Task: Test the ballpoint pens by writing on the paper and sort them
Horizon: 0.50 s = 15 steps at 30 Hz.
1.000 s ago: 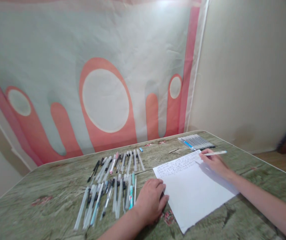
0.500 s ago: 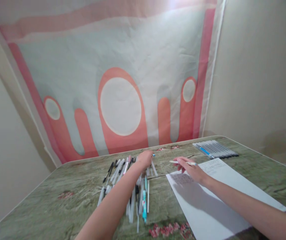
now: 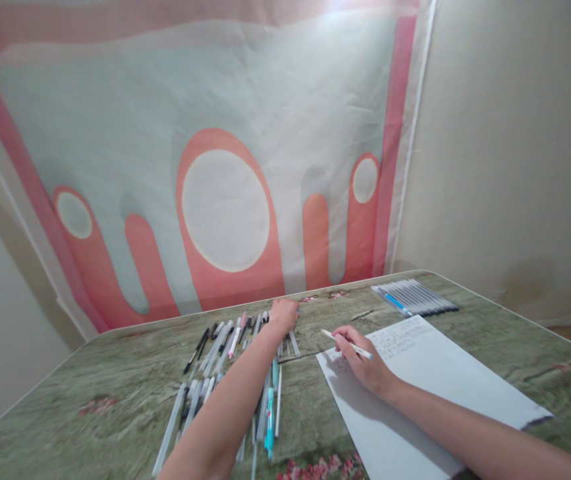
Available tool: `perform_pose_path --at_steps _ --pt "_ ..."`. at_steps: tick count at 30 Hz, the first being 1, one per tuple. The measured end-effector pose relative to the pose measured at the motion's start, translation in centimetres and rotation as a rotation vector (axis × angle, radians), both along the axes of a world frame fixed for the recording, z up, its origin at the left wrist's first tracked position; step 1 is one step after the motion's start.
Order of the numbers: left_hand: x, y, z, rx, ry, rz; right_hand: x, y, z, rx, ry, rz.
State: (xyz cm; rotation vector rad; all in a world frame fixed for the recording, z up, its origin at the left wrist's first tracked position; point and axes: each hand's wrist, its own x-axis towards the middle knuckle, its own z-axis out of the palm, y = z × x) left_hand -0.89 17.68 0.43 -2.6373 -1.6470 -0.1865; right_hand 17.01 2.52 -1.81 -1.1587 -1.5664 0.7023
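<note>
My right hand (image 3: 362, 363) grips a slim white pen (image 3: 350, 345) above the upper left of a white paper sheet (image 3: 425, 393). The pen's pointed end is toward the left, and its bluish end shows beside the hand. Rows of small handwriting run along the sheet's top. My left hand (image 3: 284, 315) is stretched over the far end of the pens, fingers curled. A tiny blue bit shows at its fingertips; what it belongs to is hidden. Under and beside the left forearm lie loose pens, among them a turquoise pen (image 3: 270, 423) and a pink-and-white pen (image 3: 236, 339).
A neat row of clear pens with dark ends (image 3: 420, 298) and one blue pen (image 3: 398, 304) lies at the back right. The wood-patterned table (image 3: 65, 427) carries printed pink flowers. Behind its far edge hangs a pink and pale grey cloth (image 3: 285, 100).
The right hand has come down closer to the paper, its pen now tilted more steeply. My left hand stays over the pens' far end. The whole view has swung slightly to the right.
</note>
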Motion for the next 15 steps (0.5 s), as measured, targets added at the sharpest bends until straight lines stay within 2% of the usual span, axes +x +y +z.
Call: perform_pose_path --at_steps 7,11,12,15 --pt "1.1 -1.7 0.7 -0.022 -0.184 -0.053 0.4 -0.1 -0.6 -0.046 0.086 -0.120" --pt "2.4 -4.3 1.2 -0.070 -0.381 -0.049 0.6 -0.4 -0.8 -0.055 0.105 -0.151" --pt "2.7 -5.2 1.2 -0.110 -0.466 -0.038 0.7 -0.5 -0.7 -0.047 0.105 -0.152" --pt "3.3 -8.3 1.1 -0.515 -1.210 0.067 0.5 -1.4 -0.1 0.042 0.081 -0.122"
